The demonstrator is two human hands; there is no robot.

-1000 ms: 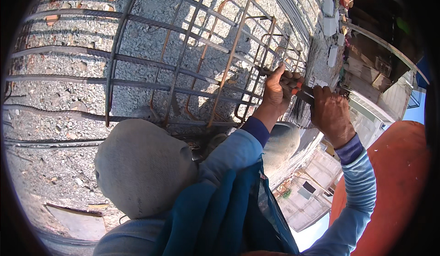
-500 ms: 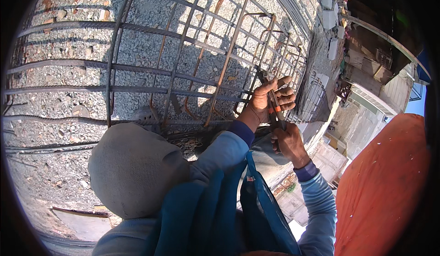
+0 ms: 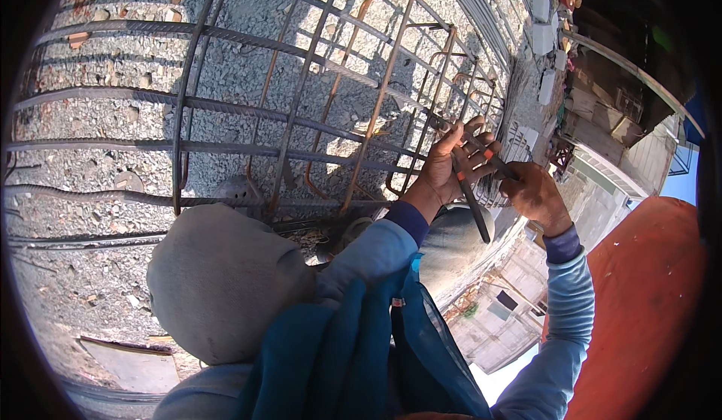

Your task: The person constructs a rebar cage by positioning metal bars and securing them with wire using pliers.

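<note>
Pliers (image 3: 469,197) were gripped by one handle in the right hand (image 3: 538,198), near rebar (image 3: 292,122). Left hand (image 3: 444,170) was half-curled, grip couldn't be told tbh.

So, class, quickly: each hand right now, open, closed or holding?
Left hand: partly open beside the orange-banded pincers; any grip is unclear.
Right hand: closed, holding one pincer handle.

Site: I see outdoor construction on my feed
Underfoot: loose gravel (image 3: 235,74) in sunlight
Ahead: a rebar cage (image 3: 380,93)
Alongside: bundled rods (image 3: 472,10), pale blocks (image 3: 542,39)
</note>
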